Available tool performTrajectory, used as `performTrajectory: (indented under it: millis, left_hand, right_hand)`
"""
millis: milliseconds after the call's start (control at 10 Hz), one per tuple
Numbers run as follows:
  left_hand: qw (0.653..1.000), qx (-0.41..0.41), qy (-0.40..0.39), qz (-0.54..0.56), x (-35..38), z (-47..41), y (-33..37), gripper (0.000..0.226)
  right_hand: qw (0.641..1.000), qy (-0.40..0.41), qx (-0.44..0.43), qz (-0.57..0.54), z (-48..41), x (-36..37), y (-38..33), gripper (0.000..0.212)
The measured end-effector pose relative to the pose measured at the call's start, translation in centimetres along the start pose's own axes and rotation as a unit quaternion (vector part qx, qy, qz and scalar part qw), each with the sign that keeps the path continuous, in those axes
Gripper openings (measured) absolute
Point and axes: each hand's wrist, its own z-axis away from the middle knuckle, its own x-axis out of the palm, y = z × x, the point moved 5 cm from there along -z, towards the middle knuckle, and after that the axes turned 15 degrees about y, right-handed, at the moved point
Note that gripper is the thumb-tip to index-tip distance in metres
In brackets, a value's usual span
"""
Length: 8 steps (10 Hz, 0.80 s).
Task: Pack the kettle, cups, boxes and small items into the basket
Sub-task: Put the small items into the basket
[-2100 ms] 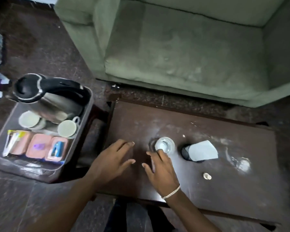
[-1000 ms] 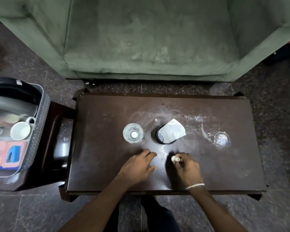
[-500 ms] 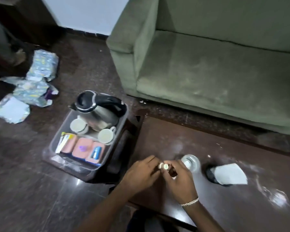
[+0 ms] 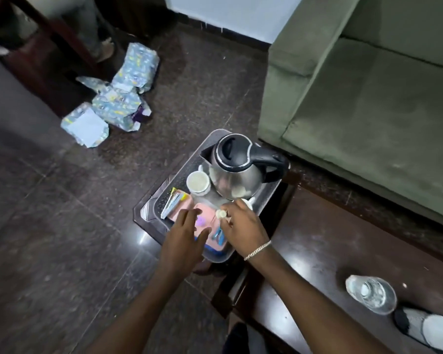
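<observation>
A grey basket (image 4: 179,172) stands on a dark stool left of the table. It holds a steel kettle (image 4: 237,172) with a black lid and handle, a white cup (image 4: 198,182), pink boxes (image 4: 207,213) and sachets (image 4: 173,200). A second cup (image 4: 250,201) peeks out behind my right hand. My right hand (image 4: 243,224) hovers over the pink boxes, pinching a small white round item (image 4: 221,214) at its fingertips. My left hand (image 4: 183,238) is spread open over the basket's near end, holding nothing.
A glass of water (image 4: 371,295) and a black cup with a white tissue (image 4: 430,328) stand on the dark wooden table (image 4: 317,251). A green sofa (image 4: 368,98) is behind. Patterned packets (image 4: 123,98) lie on the floor at the far left.
Both hands have moved from the table's left end to over the basket, the right hand carrying the small white item. The view has swung left.
</observation>
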Motion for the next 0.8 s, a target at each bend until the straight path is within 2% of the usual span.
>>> performTrajectory:
  millis: [100,200,400,600,700,800]
  left_hand:
    - [0.999,-0.017,-0.012,-0.044,0.8,-1.3,-1.5,0.045]
    - [0.995,-0.019,-0.043,-0.092,2.3,-2.3,-1.8,0.035]
    - [0.991,-0.042,-0.04,-0.119,2.6,-2.5,-2.2,0.025]
    - [0.995,-0.032,-0.04,-0.085,1.8,-2.1,-3.6,0.027]
    - [0.995,-0.004,-0.029,-0.099,1.5,-1.9,-3.6,0.04]
    - [0.99,0.052,0.023,-0.132,0.6,-1.6,-2.9,0.041]
  right_hand:
    - [0.997,-0.045,-0.012,0.062,-1.9,2.6,-0.3,0.024]
    - [0.991,-0.092,-0.02,0.099,-2.9,4.6,-0.2,0.026]
    - [0.984,-0.127,-0.036,0.123,-3.3,6.5,-0.2,0.023]
    - [0.982,-0.131,-0.056,0.121,-2.8,7.8,-0.8,0.027]
    - [0.988,-0.109,-0.05,0.092,-2.4,7.2,-0.7,0.037]
    - [0.997,-0.059,-0.026,0.044,-0.9,5.1,-0.1,0.042]
